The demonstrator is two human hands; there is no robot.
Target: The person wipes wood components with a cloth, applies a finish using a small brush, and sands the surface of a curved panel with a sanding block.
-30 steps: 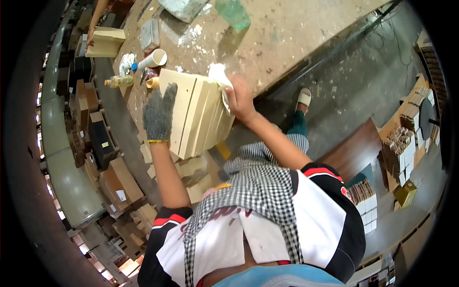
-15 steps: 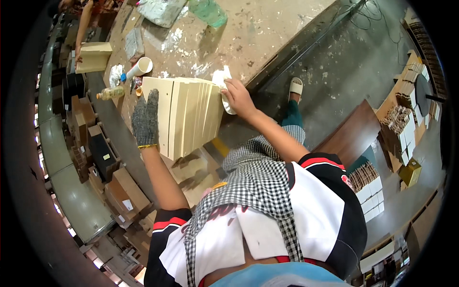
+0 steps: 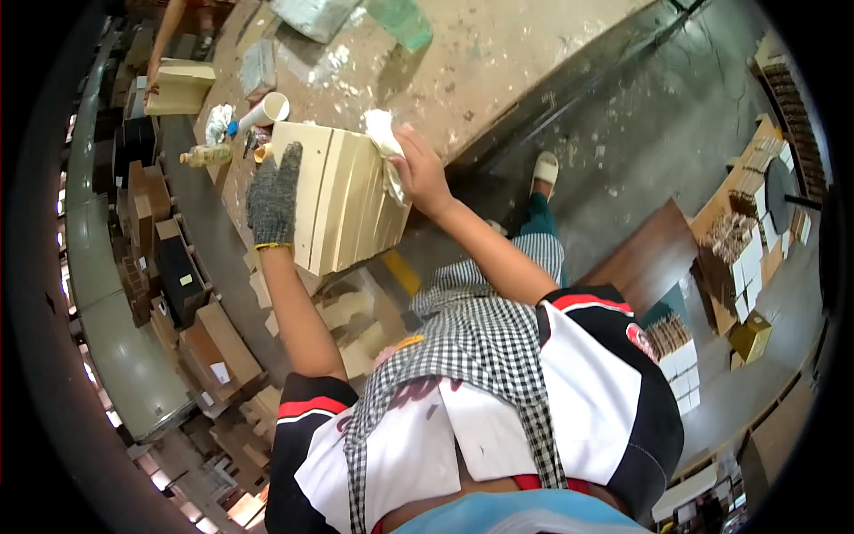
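Observation:
A stack of cream-coloured boards [image 3: 342, 200] stands on edge at the near side of the worktable. My left hand [image 3: 273, 198], in a dark grey knitted glove with a yellow cuff, lies against the stack's left face with its fingers stretched out. Bunched under the fingers of my bare right hand [image 3: 420, 171] is a white cloth [image 3: 384, 142], which rests along the far right edge of the stack. My right palm is turned away from view.
The stained worktable [image 3: 480, 71] bears a white cup [image 3: 267, 110], a clear green container [image 3: 402, 21] and a grey block [image 3: 259, 69]. A bottle [image 3: 206, 156] stands by its left edge. At far left, another person's hand [image 3: 153, 78] touches a cream box [image 3: 182, 87].
My right hand has slid left with the white cloth, onto the stack's far right edge. My left hand stays against the left face. The whole view has shifted slightly.

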